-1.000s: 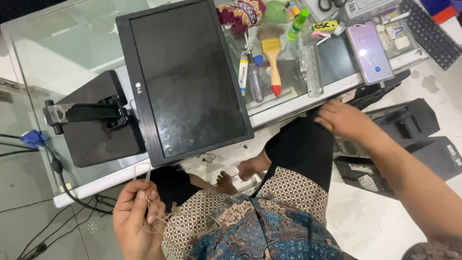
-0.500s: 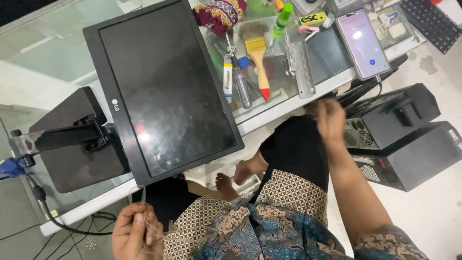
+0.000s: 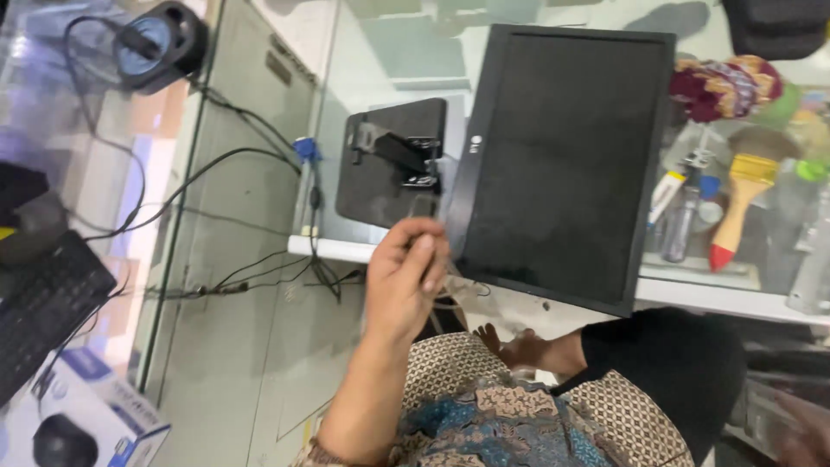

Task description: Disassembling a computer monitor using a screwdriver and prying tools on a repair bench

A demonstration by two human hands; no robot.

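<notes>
A black flat monitor (image 3: pixel 562 156) lies screen-up on a glass table (image 3: pixel 389 52). Its black stand (image 3: pixel 393 160) juts out to the left. My left hand (image 3: pixel 406 277) is raised at the monitor's near left corner, just below the stand. Its fingers are pinched together on what looks like a thin wire (image 3: pixel 462 290) that loops under the monitor's edge. My right hand (image 3: pixel 800 424) is a blur at the bottom right edge, away from the table, and its fingers cannot be made out. My batik shirt and black trousers fill the bottom of the view.
Right of the monitor lie a paintbrush (image 3: pixel 735 212) with a red-tipped handle, small bottles and a colourful cloth (image 3: pixel 722 86). Cables with a blue plug (image 3: pixel 304 149) hang off the table's left end. A black keyboard (image 3: pixel 43 303), a boxed speaker (image 3: pixel 78 424) and a round speaker (image 3: pixel 160 43) sit at the left.
The view has swung left. My left hand rose from my lap to the monitor's near corner. My right hand left the table edge and dropped to the lower right.
</notes>
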